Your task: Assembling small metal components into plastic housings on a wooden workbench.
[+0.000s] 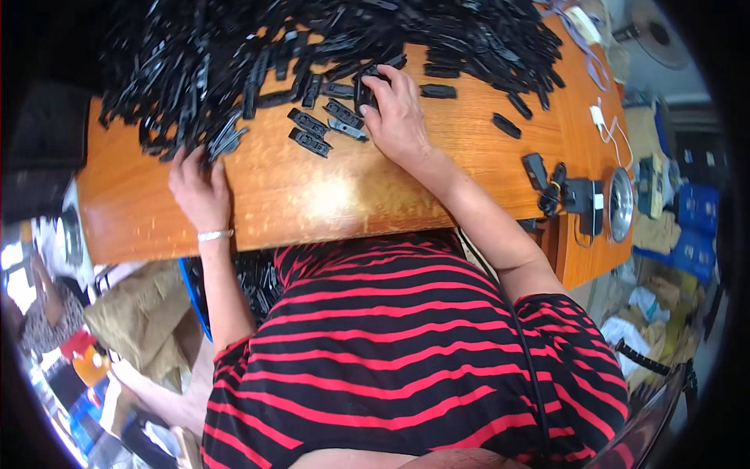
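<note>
My right hand (398, 117) is bent over a black plastic part (364, 87), thumb and fingers closed on it at the front of the heap. My left hand (201, 191), with a light bracelet at the wrist, lies at the heap's lower left edge. Its thumb and fingers are apart, the tips partly lost among dark pieces. Just beyond them is a cluster of slim grey pieces (226, 143). Between my hands lie several separate black plastic parts (310, 142) with moulded detail, and a grey piece (348, 130) near my right thumb.
A large heap of black parts (328, 31) covers the far side of the wooden table (312, 203). Stray parts (506, 125) lie at right, near a black adapter with cable (578, 199) and a round metal dish (620, 205). Under the table's front edge, a blue-rimmed container (193, 301) holds black parts.
</note>
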### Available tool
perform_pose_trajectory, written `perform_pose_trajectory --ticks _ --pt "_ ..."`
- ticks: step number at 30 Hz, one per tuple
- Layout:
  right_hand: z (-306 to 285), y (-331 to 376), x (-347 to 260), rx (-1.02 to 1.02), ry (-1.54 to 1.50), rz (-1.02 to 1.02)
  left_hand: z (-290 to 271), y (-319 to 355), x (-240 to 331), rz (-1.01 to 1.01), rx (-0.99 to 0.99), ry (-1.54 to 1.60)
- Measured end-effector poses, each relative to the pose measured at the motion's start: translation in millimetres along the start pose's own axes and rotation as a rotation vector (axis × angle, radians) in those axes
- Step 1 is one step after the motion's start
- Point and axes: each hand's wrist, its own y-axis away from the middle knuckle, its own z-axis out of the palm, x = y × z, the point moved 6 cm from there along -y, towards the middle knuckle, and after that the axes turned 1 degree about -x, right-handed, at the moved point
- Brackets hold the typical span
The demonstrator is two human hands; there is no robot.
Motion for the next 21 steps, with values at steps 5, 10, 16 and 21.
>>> perform_pose_trajectory --ticks 5,10,16,21 --pt "-4 -12 -25 0.012 -0.012 -0.152 -6 8 4 -0.032 0.003 -0.089" --pt "-1 3 -48 -0.17 -0.009 -0.253 -9 13 7 -0.027 0.009 -0.067" --pt "4 20 -54 -0.269 -0.038 -0.213 -13 21 22 -0.033 -0.045 -0.011" --pt "13 30 -80 -0.294 -0.118 -0.315 -5 20 23 -0.096 -0.09 0.007"
